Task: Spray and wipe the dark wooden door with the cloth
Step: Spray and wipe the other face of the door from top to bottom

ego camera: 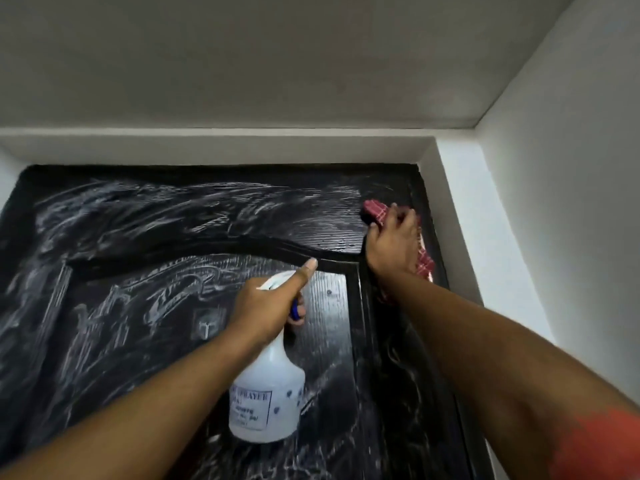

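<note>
The dark wooden door point(145, 334) fills the lower frame, streaked with white wet smears across its upper panels. My left hand point(266, 303) grips the neck of a translucent white spray bottle point(265, 400) with a blue trigger, thumb pointing up along the head, held in front of the door's middle panel. My right hand point(394, 244) presses a red checked cloth point(375, 211) against the door's upper right corner; part of the cloth hangs below the palm.
A white wall point(561, 202) stands close on the right of the door frame. A grey ceiling point(277, 64) and white lintel point(214, 147) run above the door's top edge. An orange sleeve point(602, 445) shows at my right arm.
</note>
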